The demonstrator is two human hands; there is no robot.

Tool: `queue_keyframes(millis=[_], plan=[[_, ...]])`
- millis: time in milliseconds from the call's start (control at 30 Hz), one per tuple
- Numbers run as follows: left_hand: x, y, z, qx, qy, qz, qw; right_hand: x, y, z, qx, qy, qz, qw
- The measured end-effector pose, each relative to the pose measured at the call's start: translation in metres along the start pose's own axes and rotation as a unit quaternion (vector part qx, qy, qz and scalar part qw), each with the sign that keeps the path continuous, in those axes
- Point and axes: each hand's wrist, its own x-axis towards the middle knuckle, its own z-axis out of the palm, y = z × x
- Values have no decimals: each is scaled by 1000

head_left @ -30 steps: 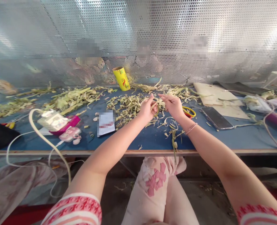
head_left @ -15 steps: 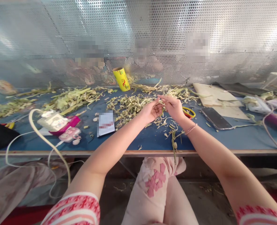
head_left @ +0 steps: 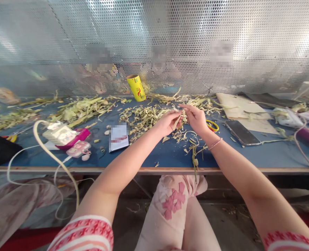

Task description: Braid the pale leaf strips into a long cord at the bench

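Holding what?
A pale plant strip (head_left: 176, 122), in the left hand (head_left: 168, 122); the right hand (head_left: 196, 118) is narrowed beside it, its grip unclear
Which step?
Fingertip stripping, I'd judge, above the plant shreds (head_left: 144, 119); next calls for a fine pinch

I see room between two bare forearms (head_left: 137, 151), over the flat blue tabletop (head_left: 170, 158); behind, the pale-green plant-strip heap (head_left: 144, 120) and yellow cardboard tube (head_left: 136, 88) stand in the way.
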Motion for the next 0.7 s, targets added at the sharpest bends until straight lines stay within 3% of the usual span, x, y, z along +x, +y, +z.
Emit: queue_keyframes(millis=[167, 333, 433, 533, 700], plan=[[2, -6, -1, 168, 65, 128, 975, 2, -2, 3, -21, 4, 3, 1000], [-1, -8, 0, 339, 101, 226, 908, 4, 2, 6, -40, 22, 11, 999], [-4, -9, 2, 392, 101, 251, 879, 3, 3, 6, -49, 13, 10, 999], [-4, -10, 3, 396, 97, 247, 879, 3, 3, 6, -34, -4, -3, 999], [5, -15, -1, 333, 108, 194, 916, 2, 3, 8, -41, 5, -14, 999]])
